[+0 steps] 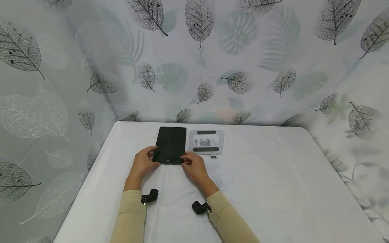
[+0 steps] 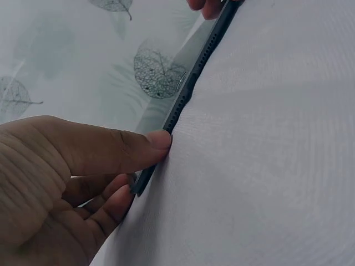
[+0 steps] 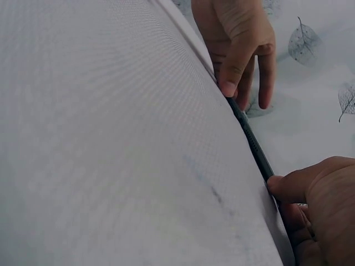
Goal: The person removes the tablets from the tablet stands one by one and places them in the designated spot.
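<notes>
We have both hands on the near end of the dark tablet [image 1: 170, 144], which lies flat on the white table [image 1: 273, 175]: left hand [image 1: 143, 164] and right hand [image 1: 194, 167] each pinch a near corner. It looks thin, rigid, smooth-edged and probably breakable, so we judge these near corners, thumbs at the edge, the safest hold.

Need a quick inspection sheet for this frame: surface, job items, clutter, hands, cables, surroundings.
Surface: table under a white cloth, faint marks near the middle.
Job's things: black tablet flat, screen dark.
Clutter: grey folding stand right of the tablet; small dark piece in front of it.
Grippers: left hand and right hand pinch the tablet's near corners.
Cables: nothing seen.
Surroundings: leaf-print curtain behind and at both sides.
</notes>
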`<action>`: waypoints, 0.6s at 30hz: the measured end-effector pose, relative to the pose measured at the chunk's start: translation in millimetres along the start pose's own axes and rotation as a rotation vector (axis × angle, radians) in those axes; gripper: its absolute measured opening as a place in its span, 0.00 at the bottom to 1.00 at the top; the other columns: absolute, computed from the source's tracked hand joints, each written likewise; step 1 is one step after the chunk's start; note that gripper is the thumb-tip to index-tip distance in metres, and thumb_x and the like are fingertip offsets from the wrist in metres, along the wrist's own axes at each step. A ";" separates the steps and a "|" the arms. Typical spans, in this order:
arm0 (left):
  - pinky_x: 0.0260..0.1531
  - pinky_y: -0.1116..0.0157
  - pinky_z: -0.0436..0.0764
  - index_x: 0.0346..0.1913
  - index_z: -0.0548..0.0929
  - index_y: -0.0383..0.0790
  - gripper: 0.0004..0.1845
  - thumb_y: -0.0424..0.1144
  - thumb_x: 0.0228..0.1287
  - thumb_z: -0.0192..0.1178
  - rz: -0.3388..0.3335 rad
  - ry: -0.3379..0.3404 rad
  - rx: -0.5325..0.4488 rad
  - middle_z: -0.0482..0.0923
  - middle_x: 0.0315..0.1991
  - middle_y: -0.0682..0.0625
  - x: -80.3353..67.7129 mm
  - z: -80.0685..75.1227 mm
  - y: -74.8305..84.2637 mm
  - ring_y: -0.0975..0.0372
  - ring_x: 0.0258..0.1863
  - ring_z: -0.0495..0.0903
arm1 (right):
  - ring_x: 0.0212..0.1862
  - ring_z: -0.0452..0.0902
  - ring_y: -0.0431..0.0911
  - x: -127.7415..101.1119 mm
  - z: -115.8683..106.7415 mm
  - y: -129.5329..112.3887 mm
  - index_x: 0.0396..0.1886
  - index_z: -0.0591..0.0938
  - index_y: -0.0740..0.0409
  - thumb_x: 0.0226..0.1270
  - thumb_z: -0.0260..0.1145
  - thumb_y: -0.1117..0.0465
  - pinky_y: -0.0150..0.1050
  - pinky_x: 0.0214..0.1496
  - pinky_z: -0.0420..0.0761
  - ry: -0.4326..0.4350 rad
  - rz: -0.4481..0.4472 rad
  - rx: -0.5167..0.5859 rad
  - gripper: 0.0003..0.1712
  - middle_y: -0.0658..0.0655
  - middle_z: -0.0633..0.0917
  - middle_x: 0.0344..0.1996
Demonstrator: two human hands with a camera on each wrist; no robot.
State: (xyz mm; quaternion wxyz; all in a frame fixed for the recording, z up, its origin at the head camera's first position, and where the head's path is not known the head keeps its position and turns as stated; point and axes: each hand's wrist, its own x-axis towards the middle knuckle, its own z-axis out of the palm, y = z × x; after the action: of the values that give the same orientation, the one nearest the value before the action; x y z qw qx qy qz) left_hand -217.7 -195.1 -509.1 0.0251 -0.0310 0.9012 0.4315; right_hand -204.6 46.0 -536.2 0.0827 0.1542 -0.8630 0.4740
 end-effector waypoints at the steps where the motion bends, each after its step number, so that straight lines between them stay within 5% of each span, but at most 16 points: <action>1: 0.59 0.48 0.80 0.70 0.76 0.41 0.42 0.28 0.47 0.77 0.000 0.000 0.001 0.81 0.58 0.35 0.1 0.3 -0.6 0.45 0.54 0.81 | 0.42 0.89 0.52 0.1 0.0 0.5 0.46 0.89 0.64 0.58 0.73 0.74 0.37 0.46 0.88 -0.003 0.002 -0.003 0.15 0.66 0.85 0.56; 12: 0.61 0.47 0.78 0.72 0.72 0.40 0.37 0.38 0.59 0.73 0.015 -0.040 0.000 0.77 0.63 0.37 0.6 -5.5 0.2 0.46 0.59 0.78 | 0.42 0.89 0.51 1.9 2.6 3.9 0.46 0.89 0.64 0.62 0.72 0.70 0.37 0.47 0.88 0.039 0.019 0.079 0.12 0.63 0.87 0.54; 18: 0.67 0.42 0.74 0.77 0.66 0.46 0.35 0.49 0.72 0.62 0.032 -0.047 -0.028 0.67 0.74 0.39 0.1 -10.9 12.5 0.42 0.70 0.71 | 0.41 0.86 0.45 5.4 -5.9 0.1 0.49 0.89 0.57 0.68 0.69 0.65 0.31 0.45 0.83 0.115 0.135 0.235 0.12 0.56 0.91 0.44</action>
State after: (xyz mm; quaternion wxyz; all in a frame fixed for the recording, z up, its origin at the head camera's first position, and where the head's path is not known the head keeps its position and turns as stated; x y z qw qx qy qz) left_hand -219.0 -195.9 -492.5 0.0390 -0.0068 0.8946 0.4452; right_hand -209.7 50.1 -531.6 0.0815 0.0773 -0.8038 0.5843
